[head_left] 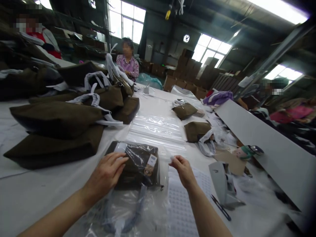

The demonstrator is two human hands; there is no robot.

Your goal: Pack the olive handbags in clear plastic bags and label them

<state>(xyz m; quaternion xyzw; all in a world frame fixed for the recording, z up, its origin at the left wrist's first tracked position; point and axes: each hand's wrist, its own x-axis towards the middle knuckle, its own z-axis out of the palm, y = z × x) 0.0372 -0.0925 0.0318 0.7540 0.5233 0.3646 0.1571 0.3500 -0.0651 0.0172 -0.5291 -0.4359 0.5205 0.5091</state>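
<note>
A dark brown folded bag sealed in a clear plastic sleeve (142, 163) lies on the white table (29, 197) in front of me. My left hand (106, 174) rests flat on its left side, fingers spread, pressing it down. My right hand (182, 171) is just right of the sleeve, fingertips pinched on a small pale bit, likely a sticker or the sleeve's edge. A sheet of small white stickers (182, 204) lies under my right wrist.
A stack of brown bags with white handles (64, 121) fills the left. Empty clear sleeves (155, 126) lie ahead, with two small brown bags (196, 130) beyond. Scissors (221, 207) and a white holder (222, 184) sit at right. Other people sit at the far end and sides.
</note>
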